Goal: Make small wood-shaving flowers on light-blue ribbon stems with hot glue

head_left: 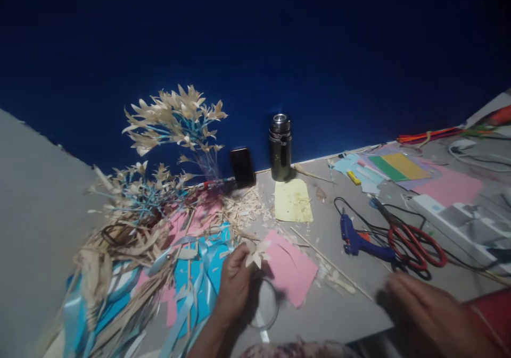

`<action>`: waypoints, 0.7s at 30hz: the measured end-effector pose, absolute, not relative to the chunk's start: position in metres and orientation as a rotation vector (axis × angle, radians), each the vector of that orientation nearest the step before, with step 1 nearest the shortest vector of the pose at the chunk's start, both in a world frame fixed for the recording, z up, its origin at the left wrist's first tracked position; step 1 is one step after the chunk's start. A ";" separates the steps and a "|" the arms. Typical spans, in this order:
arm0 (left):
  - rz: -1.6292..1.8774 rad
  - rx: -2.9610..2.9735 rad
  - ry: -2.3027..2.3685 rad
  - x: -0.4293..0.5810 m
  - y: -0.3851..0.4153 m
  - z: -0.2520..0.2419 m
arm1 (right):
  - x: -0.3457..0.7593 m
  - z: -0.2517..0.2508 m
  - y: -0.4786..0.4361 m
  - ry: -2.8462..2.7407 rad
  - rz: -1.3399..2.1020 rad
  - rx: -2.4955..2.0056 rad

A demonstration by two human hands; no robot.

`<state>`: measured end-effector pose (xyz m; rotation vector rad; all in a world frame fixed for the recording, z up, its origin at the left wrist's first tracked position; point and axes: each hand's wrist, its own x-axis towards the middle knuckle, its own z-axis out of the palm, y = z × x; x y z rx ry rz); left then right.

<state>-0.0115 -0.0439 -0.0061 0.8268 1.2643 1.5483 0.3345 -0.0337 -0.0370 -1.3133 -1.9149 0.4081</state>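
Observation:
My left hand (235, 275) is closed, its thumb and fingers pinching a small cream-coloured handmade flower (257, 256) with pointed petals. The flower is held over the left edge of a pink paper sheet (293, 273). Just below lies a round ring-shaped roll (276, 315) with a pale ribbon strip, partly hidden by the hand. My right hand (433, 310), slightly blurred, is at the lower right with fingers stretched out and no object visible in it. Nearest to it are red-handled scissors (417, 246) and a blue glue gun (365, 243) with a black cord.
Bunches of similar flowers (175, 116) on blue stems stand at the back left. Dried husk strips (93, 267) and blue ribbons (203, 273) pile up below. A phone (242, 167) and a steel flask (280, 153) stand by the wall. A white power strip (451, 227) lies right.

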 end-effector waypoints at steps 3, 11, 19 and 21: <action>1.446 0.881 1.194 -0.004 -0.049 -0.010 | 0.260 -0.001 -0.004 -2.121 0.705 -0.984; 1.274 0.735 1.125 0.007 -0.063 -0.025 | 0.156 0.024 0.003 -1.945 1.296 -0.558; 1.347 1.150 1.405 0.007 -0.057 -0.016 | 0.160 0.008 0.008 -1.821 1.119 -0.701; 1.392 1.249 1.474 0.007 -0.057 -0.014 | 0.158 0.008 0.008 -1.795 1.093 -0.726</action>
